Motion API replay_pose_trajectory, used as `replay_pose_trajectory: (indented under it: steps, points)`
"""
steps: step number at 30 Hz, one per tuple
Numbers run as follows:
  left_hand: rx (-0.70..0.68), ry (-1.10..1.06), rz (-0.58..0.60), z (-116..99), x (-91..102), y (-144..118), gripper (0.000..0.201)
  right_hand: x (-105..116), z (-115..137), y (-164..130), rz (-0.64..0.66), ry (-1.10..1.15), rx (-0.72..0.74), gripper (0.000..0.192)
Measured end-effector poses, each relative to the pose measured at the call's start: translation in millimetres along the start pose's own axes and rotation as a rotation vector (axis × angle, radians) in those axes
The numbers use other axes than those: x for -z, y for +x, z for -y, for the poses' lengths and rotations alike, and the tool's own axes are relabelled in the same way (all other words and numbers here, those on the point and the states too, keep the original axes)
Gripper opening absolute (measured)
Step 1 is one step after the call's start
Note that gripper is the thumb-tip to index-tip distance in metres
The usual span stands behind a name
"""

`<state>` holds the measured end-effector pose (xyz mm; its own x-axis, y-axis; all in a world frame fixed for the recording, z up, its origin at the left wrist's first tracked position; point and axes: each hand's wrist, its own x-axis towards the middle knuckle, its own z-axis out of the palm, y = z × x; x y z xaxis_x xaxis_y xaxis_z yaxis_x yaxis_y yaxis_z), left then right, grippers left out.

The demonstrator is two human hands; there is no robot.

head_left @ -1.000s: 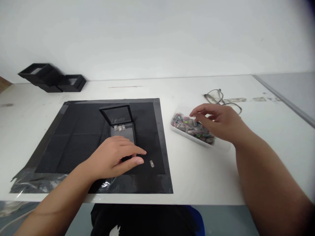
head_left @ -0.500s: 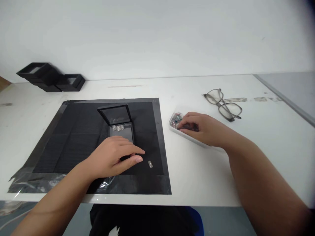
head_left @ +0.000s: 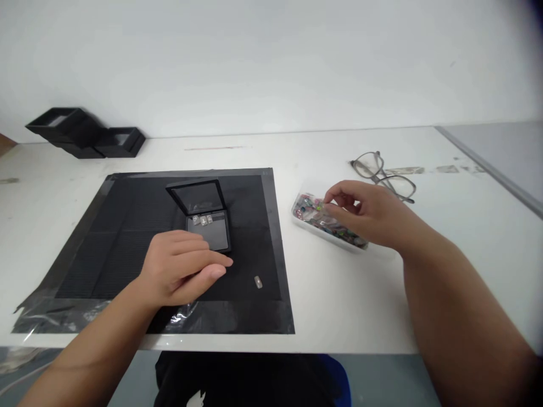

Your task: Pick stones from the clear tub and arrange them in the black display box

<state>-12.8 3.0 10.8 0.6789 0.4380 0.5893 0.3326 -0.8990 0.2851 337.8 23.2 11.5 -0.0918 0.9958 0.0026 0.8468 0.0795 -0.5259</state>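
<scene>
My left hand (head_left: 180,268) rests low over the black mat (head_left: 127,237), its fingers loosely stretched and nothing visible in them. Just beyond it stands a small black hinged box (head_left: 218,234) with its lid (head_left: 198,198) tilted up. Several small clear pieces with light marks (head_left: 202,220) sit along the back of the box. One more clear piece (head_left: 258,282) lies loose on the mat, right of my left hand. My right hand (head_left: 360,212) hovers over a white tray (head_left: 326,233) of mixed colourful pieces (head_left: 316,215). Its thumb and index finger are pinched together; whatever is between them is hidden.
A pair of glasses (head_left: 396,186) lies behind my right hand. Several black boxes (head_left: 85,135) are piled at the back left against the wall. Clear tape (head_left: 63,316) covers the mat's front edge, close to the table's front edge.
My right hand has lifted out of the tray and moved slightly right, uncovering more of the pieces. My left hand has drawn back to the left, showing more of the hinged box.
</scene>
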Motion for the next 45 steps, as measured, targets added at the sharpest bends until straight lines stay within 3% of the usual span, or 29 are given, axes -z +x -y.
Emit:
replay_pose_trajectory:
  steps: [3, 8, 15, 19, 23, 29, 35, 42, 45]
  points:
    - [-0.065, -0.004, -0.043, 0, 1.4, 0, 0.029, -1, 0, 1, -0.024, -0.014, 0.031, 0.021]
    - [-0.108, -0.005, -0.01, 0, 0.9, -1, 0.034, -2, -2, 2, -0.031, -0.037, 0.08, 0.02]
    - [-0.116, 0.001, 0.042, 0, 0.4, 1, 0.033, -9, 1, 2, 0.111, -0.29, 0.003, 0.044]
    - [-0.081, 0.002, 0.053, 0, -1.6, 1, 0.03, -13, 7, 3, 0.146, -0.302, 0.031, 0.03]
    - [-0.065, 0.004, 0.07, 1, -2.8, 0, 0.027, -12, 8, 2, 0.12, -0.219, 0.078, 0.02]
    - [-0.07, -0.007, 0.075, 0, -2.3, 0, 0.027, -2, 1, -3, -0.017, 0.051, -0.048, 0.023]
    - [-0.077, -0.006, 0.077, 0, -0.7, 1, 0.027, 3, 9, -9, -0.046, 0.506, 0.117, 0.015]
    - [-0.069, -0.014, -0.007, 1, -0.9, -1, 0.036, 7, 17, -14, 0.024, 0.618, 0.174, 0.012]
    - [-0.065, -0.014, -0.026, 1, -1.0, -2, 0.039, 7, 10, -13, -0.048, 0.596, 0.166, 0.017]
